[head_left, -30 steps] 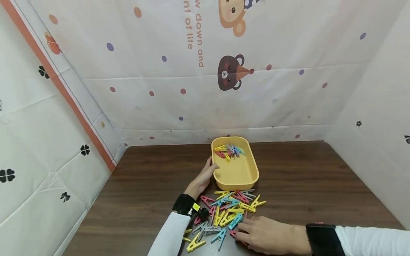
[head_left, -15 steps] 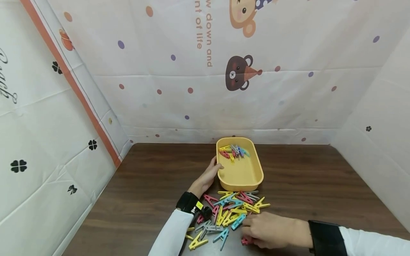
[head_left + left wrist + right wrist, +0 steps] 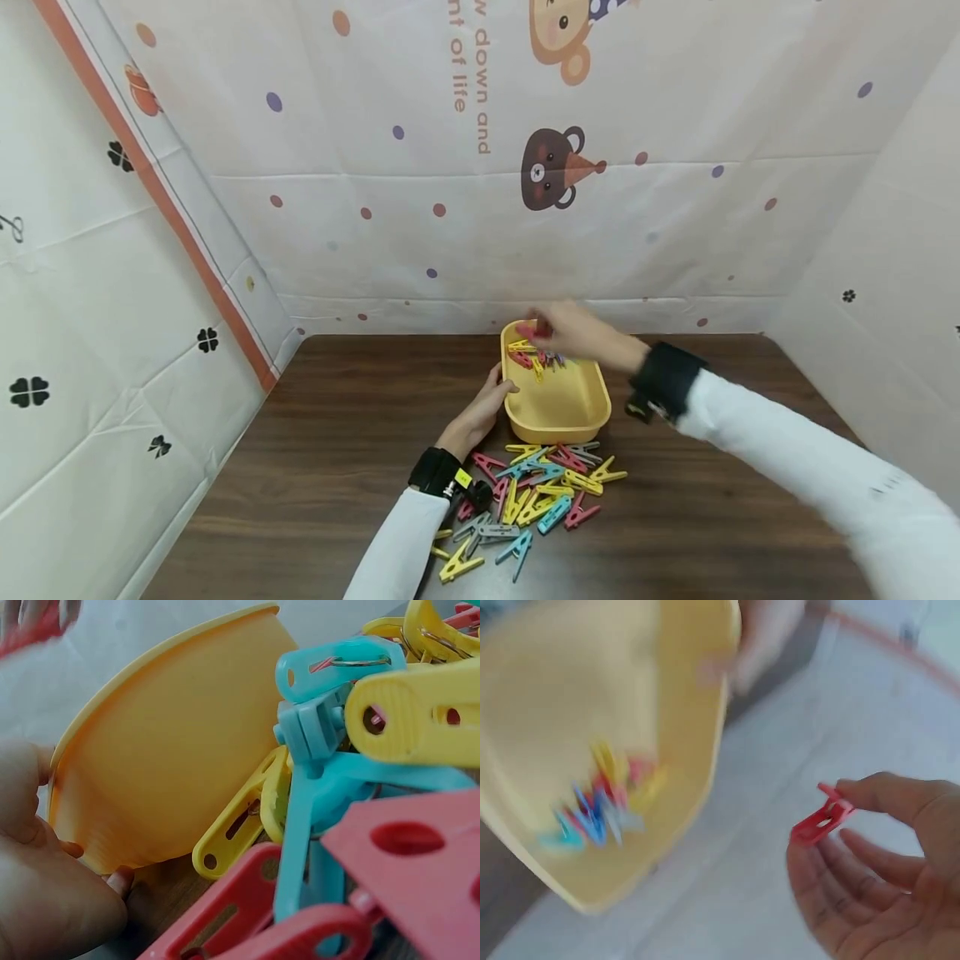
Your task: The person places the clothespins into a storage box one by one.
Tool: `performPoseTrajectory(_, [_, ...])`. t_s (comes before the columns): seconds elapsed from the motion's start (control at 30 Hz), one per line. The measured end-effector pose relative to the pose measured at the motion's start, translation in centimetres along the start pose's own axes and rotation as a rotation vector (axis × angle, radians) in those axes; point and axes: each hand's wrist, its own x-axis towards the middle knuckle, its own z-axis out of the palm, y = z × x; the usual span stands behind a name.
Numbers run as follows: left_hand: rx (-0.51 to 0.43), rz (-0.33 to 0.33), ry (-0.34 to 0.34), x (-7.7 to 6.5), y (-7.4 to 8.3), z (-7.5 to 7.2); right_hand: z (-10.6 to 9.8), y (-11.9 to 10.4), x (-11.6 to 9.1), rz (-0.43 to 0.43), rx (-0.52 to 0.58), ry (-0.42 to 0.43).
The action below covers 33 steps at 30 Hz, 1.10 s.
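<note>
My left hand (image 3: 477, 415) grips the left side of a yellow plastic tub (image 3: 558, 417), its thumb over the rim. In the right wrist view, my right hand (image 3: 885, 862) pinches a red clothespin (image 3: 823, 821) between thumb and fingers. That hand hangs over the tub's far end in the head view. Several clothespins (image 3: 600, 802), yellow, red, blue, grey and cyan, lie inside at that end. In front of the tub a loose pile of clothespins (image 3: 554, 515) in the same sorts of colours spreads over the table. My left forearm hides part of the pile's left edge.
The brown wood-grain table (image 3: 712, 450) runs back to a white printed cloth (image 3: 375, 250) hung behind it. More white cloth (image 3: 67, 467) stands along the left, and another stretch along the right. The tub stands near the table's back edge.
My right hand has lifted a red clothespin from the pile's right side and carried it up and back over the tub. My left hand keeps its hold on the tub.
</note>
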Motion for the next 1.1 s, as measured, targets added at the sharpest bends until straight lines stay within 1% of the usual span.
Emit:
performPoseTrajectory(0.07, [0.002,-0.012,-0.006,0.0,0.1,0.2,-0.7,1.2,2.4,0.121,-0.032,0.017])
performPoseTrajectory(0.1, [0.001,-0.014,-0.010,0.0,0.1,0.3,-0.8,1.8,3.3,0.184,-0.050,0.011])
performPoseTrajectory(0.2, [0.002,-0.018,-0.015,0.0,0.2,0.7,-1.0,3.7,5.0,0.336,-0.050,-0.045])
performPoseTrajectory(0.23, [0.003,-0.017,-0.015,0.1,0.3,0.9,-0.8,4.5,5.3,0.387,-0.020,-0.055])
performPoseTrajectory(0.27, [0.001,-0.015,-0.015,0.2,0.4,1.1,-0.4,5.2,5.4,0.431,-0.003,-0.053])
performPoseTrajectory(0.33, [0.000,-0.006,-0.021,0.6,0.7,1.4,0.6,6.5,5.4,0.486,-0.020,-0.043])
performPoseTrajectory(0.43, [-0.001,-0.003,-0.032,1.0,1.1,1.9,2.9,8.1,5.0,0.575,-0.033,-0.044])
performPoseTrajectory(0.5, [-0.003,0.001,-0.038,1.1,1.2,2.1,4.1,8.7,4.6,0.616,-0.058,-0.078])
performPoseTrajectory(0.57, [-0.006,-0.006,-0.036,1.0,1.1,2.4,5.0,9.2,4.3,0.656,-0.031,-0.124])
performPoseTrajectory(0.67, [-0.015,-0.010,-0.033,1.0,1.0,2.6,5.6,9.9,4.1,0.650,-0.021,-0.155])
performPoseTrajectory(0.73, [-0.017,-0.014,-0.031,0.9,1.0,2.8,5.5,10.0,3.9,0.631,-0.006,-0.156])
performPoseTrajectory(0.77, [-0.018,-0.014,-0.031,0.9,1.0,2.8,5.2,10.0,3.8,0.605,0.002,-0.154])
performPoseTrajectory(0.87, [-0.022,-0.008,-0.030,0.9,0.9,3.0,3.5,9.4,3.0,0.496,-0.007,-0.110])
performPoseTrajectory(0.93, [-0.028,-0.001,-0.028,1.0,0.9,3.1,1.8,8.5,2.1,0.388,-0.022,-0.071])
performPoseTrajectory(1.0, [-0.033,-0.001,-0.030,1.0,0.7,3.1,0.2,7.1,0.5,0.288,-0.063,-0.027])
performPoseTrajectory(1.03, [-0.034,-0.002,-0.031,1.0,0.7,3.0,-0.6,6.3,-0.6,0.235,-0.087,-0.005])
performPoseTrajectory(1.1, [-0.032,-0.005,-0.033,0.8,0.6,2.8,-1.7,4.5,-3.2,0.151,-0.117,0.008])
